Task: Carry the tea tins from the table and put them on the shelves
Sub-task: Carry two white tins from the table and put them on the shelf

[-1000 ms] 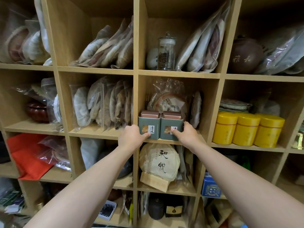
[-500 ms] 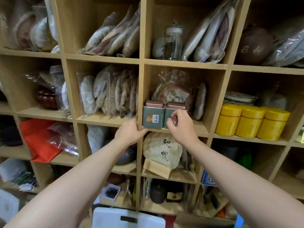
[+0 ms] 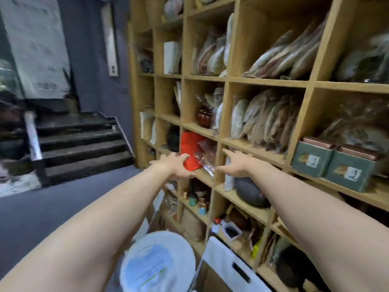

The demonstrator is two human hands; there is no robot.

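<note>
Two green tea tins (image 3: 332,165) with copper lids are seen side by side, touching, on a shelf (image 3: 357,192) at the right edge of the frame. Both hands are held empty at frame centre, well apart from the tins: left hand (image 3: 174,165) loosely open before a red packet (image 3: 189,144), right hand (image 3: 235,163) spread open, fingers extended. Dark stairs (image 3: 80,144) are noted at left.

Two green tea tins (image 3: 334,165) on the shelves (image 3: 267,82), empty hands (image 3: 235,164) apart.
</note>
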